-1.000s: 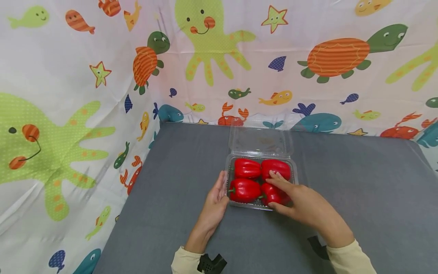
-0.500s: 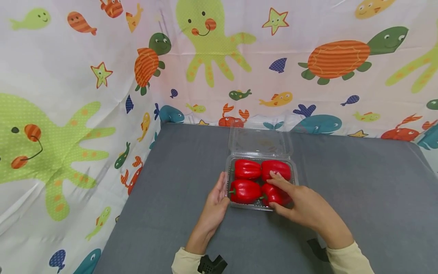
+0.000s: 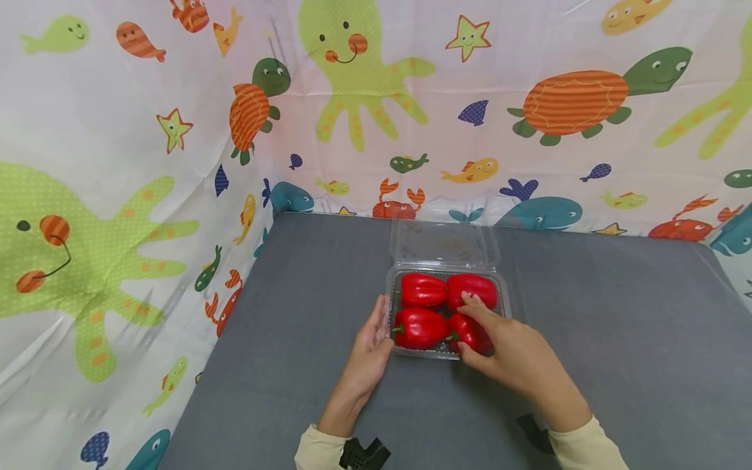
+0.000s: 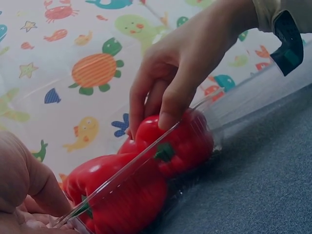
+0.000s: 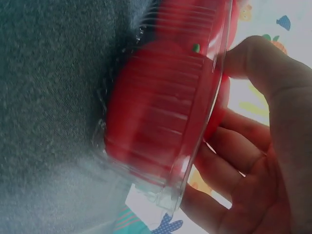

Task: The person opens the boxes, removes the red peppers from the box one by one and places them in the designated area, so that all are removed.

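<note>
- Two bare hands, the left hand and the right hand, are at an open clear container on the grey tabletop; its lid is folded back.
- Left hand: holds the container's left side, fingers along the wall, thumb at the near corner.
- Near left pepper: just inside that wall, nearest the left hand; plump, red, glossy, green stem toward the left.
- Far left pepper: red and shiny, grooved lengthwise.
- Near right pepper: in the container, gripped by the right hand, thumb on its near side; red, partly covered, green stem leftward.
- Far right pepper: just beside the right hand's fingertips; smooth, bright red.
</note>
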The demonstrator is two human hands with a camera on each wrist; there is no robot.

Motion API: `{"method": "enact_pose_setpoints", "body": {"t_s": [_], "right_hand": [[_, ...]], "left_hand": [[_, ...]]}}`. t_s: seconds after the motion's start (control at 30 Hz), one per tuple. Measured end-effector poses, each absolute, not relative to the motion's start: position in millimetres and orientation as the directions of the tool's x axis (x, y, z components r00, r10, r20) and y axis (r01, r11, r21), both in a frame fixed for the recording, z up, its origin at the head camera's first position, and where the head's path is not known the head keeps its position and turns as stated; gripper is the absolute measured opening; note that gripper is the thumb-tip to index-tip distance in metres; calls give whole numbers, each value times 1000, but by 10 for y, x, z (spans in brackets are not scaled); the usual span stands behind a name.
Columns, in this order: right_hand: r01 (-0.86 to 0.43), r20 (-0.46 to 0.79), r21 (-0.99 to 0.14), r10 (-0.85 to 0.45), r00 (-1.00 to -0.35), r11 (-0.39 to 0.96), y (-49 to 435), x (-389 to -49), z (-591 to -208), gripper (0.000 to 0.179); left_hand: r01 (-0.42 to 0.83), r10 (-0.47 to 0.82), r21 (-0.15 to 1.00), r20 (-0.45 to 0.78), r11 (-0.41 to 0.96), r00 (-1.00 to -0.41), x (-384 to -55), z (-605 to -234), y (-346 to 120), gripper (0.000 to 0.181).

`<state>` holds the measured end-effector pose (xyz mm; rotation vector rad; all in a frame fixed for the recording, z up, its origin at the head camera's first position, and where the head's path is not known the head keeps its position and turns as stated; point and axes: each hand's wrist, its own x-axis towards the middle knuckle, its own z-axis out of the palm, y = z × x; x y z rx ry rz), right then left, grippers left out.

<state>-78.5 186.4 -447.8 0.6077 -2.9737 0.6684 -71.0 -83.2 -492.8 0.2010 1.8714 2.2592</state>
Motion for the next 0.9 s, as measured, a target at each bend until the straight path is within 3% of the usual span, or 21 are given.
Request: {"method": "enact_pose_setpoints", "body": {"t_s": [0.37, 0.9], "right_hand": [[-352, 146, -413, -321, -936, 840, 1840, -746, -4475, 86], [-336, 102, -442, -325, -940, 832, 1835, -742, -4480, 70]], "left_hand": [[-72, 220, 982, -32, -175, -975, -720, -4919, -806, 80], [-62, 219, 979, -19, -193, -975, -730, -4946, -817, 81]]}}
